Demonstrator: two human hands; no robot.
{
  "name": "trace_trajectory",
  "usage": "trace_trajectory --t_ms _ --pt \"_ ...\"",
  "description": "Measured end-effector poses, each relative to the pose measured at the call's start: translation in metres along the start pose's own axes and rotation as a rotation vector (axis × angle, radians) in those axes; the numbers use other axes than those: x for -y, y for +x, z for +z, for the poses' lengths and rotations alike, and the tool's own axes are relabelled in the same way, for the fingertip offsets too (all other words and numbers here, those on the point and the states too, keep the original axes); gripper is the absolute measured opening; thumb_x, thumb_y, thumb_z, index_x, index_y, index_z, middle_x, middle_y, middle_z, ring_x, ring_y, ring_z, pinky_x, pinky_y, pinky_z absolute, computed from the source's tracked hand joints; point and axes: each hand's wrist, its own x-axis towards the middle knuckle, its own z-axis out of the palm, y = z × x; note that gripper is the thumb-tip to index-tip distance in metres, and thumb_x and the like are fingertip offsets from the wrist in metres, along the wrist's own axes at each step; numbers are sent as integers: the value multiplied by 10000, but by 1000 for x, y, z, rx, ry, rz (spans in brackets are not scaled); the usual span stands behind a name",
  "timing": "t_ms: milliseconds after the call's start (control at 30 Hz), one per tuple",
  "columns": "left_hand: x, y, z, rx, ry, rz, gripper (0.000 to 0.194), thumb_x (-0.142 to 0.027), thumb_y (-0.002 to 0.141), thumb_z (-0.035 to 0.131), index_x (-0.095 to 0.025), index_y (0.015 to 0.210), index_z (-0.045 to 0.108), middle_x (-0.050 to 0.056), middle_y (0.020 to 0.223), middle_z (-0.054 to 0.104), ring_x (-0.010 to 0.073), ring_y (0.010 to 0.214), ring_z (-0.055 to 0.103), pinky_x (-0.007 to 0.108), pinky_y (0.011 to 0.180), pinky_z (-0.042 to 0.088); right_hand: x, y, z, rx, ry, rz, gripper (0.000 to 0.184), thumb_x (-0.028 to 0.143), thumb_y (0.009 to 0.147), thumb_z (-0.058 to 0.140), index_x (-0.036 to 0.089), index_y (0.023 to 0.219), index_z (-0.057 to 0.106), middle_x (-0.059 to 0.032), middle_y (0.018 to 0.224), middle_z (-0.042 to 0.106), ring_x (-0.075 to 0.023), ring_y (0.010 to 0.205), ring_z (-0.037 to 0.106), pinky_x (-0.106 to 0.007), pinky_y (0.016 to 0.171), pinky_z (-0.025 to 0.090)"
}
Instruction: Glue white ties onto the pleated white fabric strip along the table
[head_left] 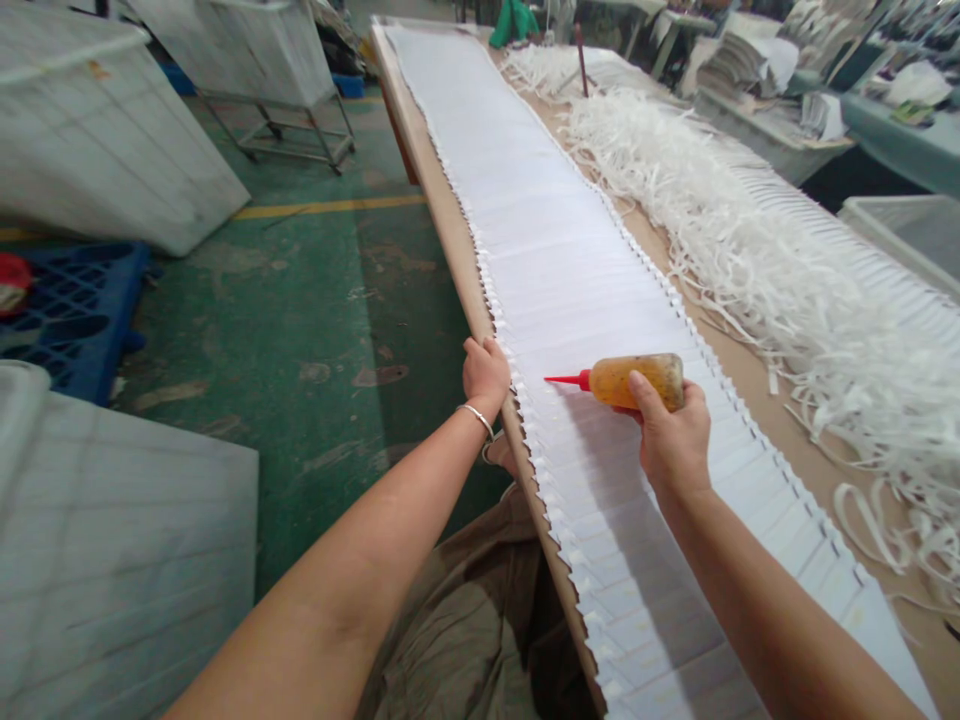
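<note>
A long row of overlapping white paper sheets (540,230) runs down a brown table (450,240). My right hand (671,435) is closed around a squeeze bottle (637,380) of yellowish glue with a red nozzle pointing left over the sheets. My left hand (485,375) curls over the table's left edge beside the sheets' serrated border, a silver bangle on its wrist.
A heap of white paper strips (787,270) lies along the table's right side. White plastic bins (97,130) and a blue pallet (67,310) stand on the green floor at left. More tables with paper stacks (750,60) are at the back right.
</note>
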Motion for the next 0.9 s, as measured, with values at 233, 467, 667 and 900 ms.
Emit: trace_trajectory --t_ms 233,467,667,900 --pt "1 1 1 12 -3 -9 355 -369 1053 341 -123 1197 552 221 1165 707 327 1098 688 385 886 501 27 -10 -19 -33 -404 -403 696 516 645 845 185 1162 516 -45 1037 605 -191 870 613 -378 823 555" --pt "-3 1 -3 62 -13 -52 417 -448 1049 409 -123 1251 576 132 1142 699 236 1019 688 434 941 522 65 8 -90 -265 5 -455 608 369 664 867 238 1168 553 -46 1177 612 -206 1031 645 -412 920 574" --pt "-19 -17 -51 87 1 107 436 -313 982 535 -109 1366 512 234 1403 531 357 1334 509 561 1100 399 85 -15 -147 -254 750 390 381 500 940 477 211 1110 657 -114 1133 679 -255 1038 689 -266 483 579" --pt "-61 -152 -72 527 -135 767 610 -372 773 813 -231 1323 590 91 1398 601 246 1308 554 377 1144 426 93 -83 -116 -48 971 559 444 586 899 529 205 1062 684 -88 912 707 -240 900 703 -306 553 591"
